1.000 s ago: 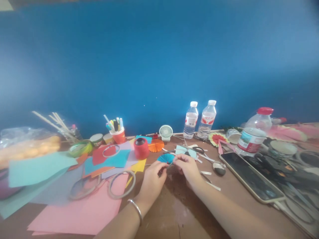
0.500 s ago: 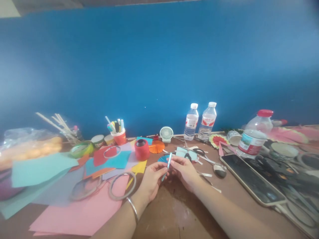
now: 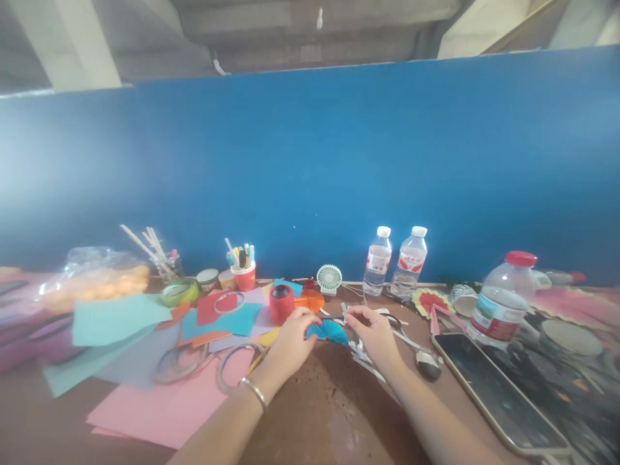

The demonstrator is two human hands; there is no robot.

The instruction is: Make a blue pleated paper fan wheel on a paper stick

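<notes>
1. Labels: two clear white-capped bottles [image 3: 378, 263] bear red-and-white wrappers; marks on them too small to read with certainty. Large red-capped bottle [image 3: 501, 303]: blue, green and red label, wording illegible.
2. Left hand [image 3: 292, 345]: fingers curled at the left end of the pleated blue paper [image 3: 330, 331]; cannot tell whether they grip it.
3. Right hand [image 3: 375, 332]: fingers bent, tips near the paper's right end; cannot tell whether closed on anything.
4. Pleated blue paper lies between the hands, spread fan-wise.
5. Surface: brown tabletop [image 3: 310, 426], dark specks and a dull sheen in front of the hands. Coloured sheets [image 3: 159, 407] overlap at left; dark-screened phone [image 3: 498, 391] at right.
6. Room: plain blue partition [image 3: 310, 155] behind the table; grey ceiling [image 3: 300, 39] with pale beams above it.
</notes>
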